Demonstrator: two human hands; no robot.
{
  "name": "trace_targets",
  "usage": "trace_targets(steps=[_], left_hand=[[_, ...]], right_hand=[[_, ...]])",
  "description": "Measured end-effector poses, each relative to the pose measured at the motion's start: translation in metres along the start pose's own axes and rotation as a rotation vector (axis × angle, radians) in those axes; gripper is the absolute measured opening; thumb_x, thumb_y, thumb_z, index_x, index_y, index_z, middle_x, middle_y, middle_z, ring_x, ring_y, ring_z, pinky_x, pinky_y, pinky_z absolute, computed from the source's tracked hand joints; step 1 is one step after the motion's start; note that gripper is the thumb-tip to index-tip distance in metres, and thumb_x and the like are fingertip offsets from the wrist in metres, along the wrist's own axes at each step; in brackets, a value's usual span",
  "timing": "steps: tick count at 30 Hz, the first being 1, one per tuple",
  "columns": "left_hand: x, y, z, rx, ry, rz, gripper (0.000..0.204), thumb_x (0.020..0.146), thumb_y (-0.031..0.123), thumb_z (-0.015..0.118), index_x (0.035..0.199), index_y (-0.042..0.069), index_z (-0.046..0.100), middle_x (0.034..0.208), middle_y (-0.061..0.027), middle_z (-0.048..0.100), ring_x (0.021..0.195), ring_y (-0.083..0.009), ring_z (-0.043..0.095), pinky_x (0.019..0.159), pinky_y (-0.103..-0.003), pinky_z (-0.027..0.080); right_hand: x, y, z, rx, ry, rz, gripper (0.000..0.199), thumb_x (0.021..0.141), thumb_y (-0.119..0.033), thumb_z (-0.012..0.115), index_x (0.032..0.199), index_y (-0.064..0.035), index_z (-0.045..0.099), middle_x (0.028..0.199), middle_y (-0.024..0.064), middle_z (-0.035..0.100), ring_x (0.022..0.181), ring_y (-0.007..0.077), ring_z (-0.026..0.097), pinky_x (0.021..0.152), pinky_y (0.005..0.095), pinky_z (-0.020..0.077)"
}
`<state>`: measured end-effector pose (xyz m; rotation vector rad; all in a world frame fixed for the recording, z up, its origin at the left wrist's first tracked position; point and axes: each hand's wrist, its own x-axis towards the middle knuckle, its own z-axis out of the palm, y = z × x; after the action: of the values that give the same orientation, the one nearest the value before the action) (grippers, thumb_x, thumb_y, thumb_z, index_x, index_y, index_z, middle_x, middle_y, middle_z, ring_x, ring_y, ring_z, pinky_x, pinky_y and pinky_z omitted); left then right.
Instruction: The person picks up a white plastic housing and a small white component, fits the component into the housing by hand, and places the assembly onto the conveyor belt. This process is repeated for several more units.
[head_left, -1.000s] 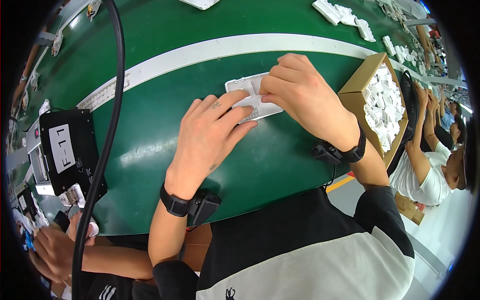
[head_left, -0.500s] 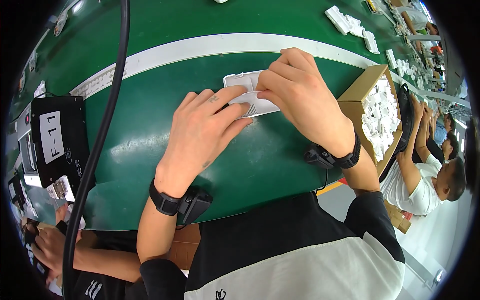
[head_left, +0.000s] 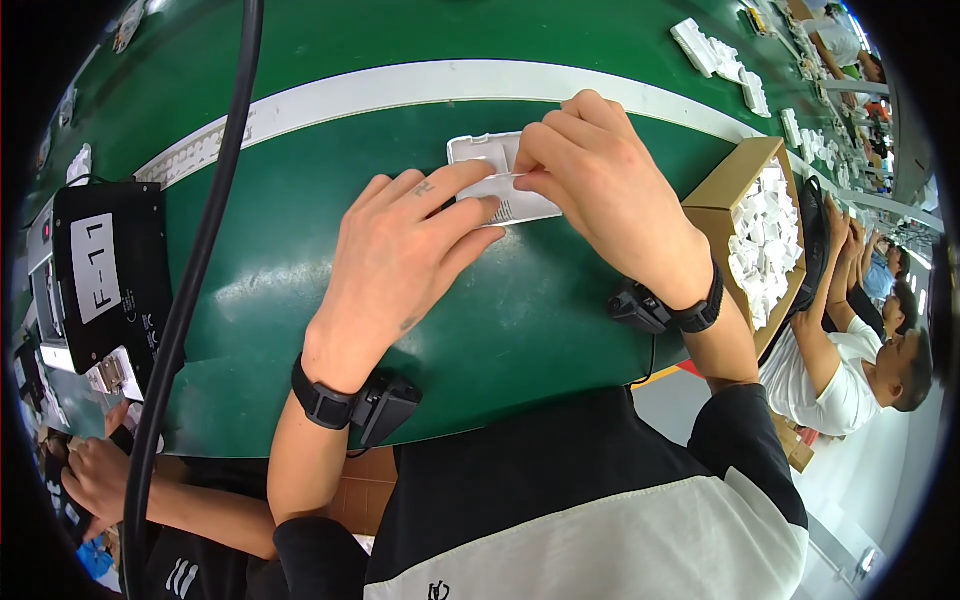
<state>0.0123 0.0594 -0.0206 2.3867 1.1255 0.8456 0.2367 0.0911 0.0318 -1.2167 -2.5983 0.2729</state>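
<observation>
The left hand [head_left: 390,250] was half curled, and a white plastic casing [head_left: 534,208] on the green bench [head_left: 500,320] was held by its fingertips, apparently so that sliding was prevented. The right hand [head_left: 608,190] was closed in a pinch over the casing's middle; whether anything small was gripped there could not be told. A cardboard box [head_left: 712,222] of white pieces [head_left: 768,245] was placed rightward, seemingly for easy reach.

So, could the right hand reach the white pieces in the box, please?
Probably yes: the box stands open nearby with nothing visibly between, though the right hand is busy at the white part.
</observation>
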Motion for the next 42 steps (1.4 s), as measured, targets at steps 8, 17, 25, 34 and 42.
trace_targets(steps=[8, 17, 25, 34, 42], left_hand=[[-0.001, -0.003, 0.003, -0.016, 0.000, 0.006, 0.015, 0.088, 0.022, 0.080, 0.094, 0.011, 0.073, 0.123, 0.0038, 0.070, 0.083, -0.0214, 0.063, 0.074, -0.036, 0.047], [0.002, 0.001, 0.003, -0.086, 0.020, -0.022, 0.013, 0.089, 0.019, 0.080, 0.098, 0.012, 0.073, 0.120, 0.0009, 0.073, 0.089, -0.0227, 0.067, 0.074, -0.036, 0.046], [0.004, 0.008, -0.002, -0.059, -0.032, -0.027, 0.042, 0.090, 0.018, 0.079, 0.130, 0.013, 0.068, 0.120, -0.0015, 0.071, 0.088, -0.0236, 0.066, 0.075, -0.037, 0.046], [0.009, 0.011, -0.002, 0.139, 0.020, 0.071, 0.044, 0.084, 0.021, 0.082, 0.127, 0.017, 0.073, 0.117, 0.0034, 0.070, 0.076, -0.0179, 0.064, 0.071, -0.035, 0.048], [-0.001, -0.006, 0.000, 0.126, 0.141, -0.157, 0.047, 0.089, 0.015, 0.076, 0.135, 0.015, 0.068, 0.130, -0.0024, 0.069, 0.081, -0.0280, 0.070, 0.070, -0.040, 0.055]], right_hand=[[0.013, 0.006, 0.000, 0.095, -0.103, 0.003, 0.017, 0.086, -0.005, 0.075, 0.089, -0.0035, 0.058, 0.083, 0.0102, 0.063, 0.086, 0.0337, 0.058, 0.078, 0.0443, 0.0486], [0.008, 0.015, 0.008, -0.014, -0.049, -0.168, 0.021, 0.087, -0.010, 0.076, 0.096, -0.0051, 0.058, 0.091, 0.0117, 0.061, 0.089, 0.0355, 0.062, 0.078, 0.0454, 0.0488], [0.002, 0.011, 0.000, -0.019, 0.042, -0.145, 0.014, 0.087, -0.009, 0.074, 0.091, -0.0046, 0.062, 0.090, 0.0084, 0.059, 0.094, 0.0304, 0.059, 0.082, 0.0403, 0.0505], [0.003, 0.011, -0.002, 0.081, -0.036, -0.053, 0.009, 0.087, -0.006, 0.068, 0.088, -0.0040, 0.060, 0.086, 0.0095, 0.058, 0.091, 0.0305, 0.058, 0.080, 0.0398, 0.0514], [-0.038, -0.011, -0.044, 0.246, 0.082, 0.149, 0.042, 0.083, -0.005, 0.080, 0.124, -0.0064, 0.071, 0.120, 0.0144, 0.066, 0.111, 0.0354, 0.064, 0.092, 0.0423, 0.0537]])
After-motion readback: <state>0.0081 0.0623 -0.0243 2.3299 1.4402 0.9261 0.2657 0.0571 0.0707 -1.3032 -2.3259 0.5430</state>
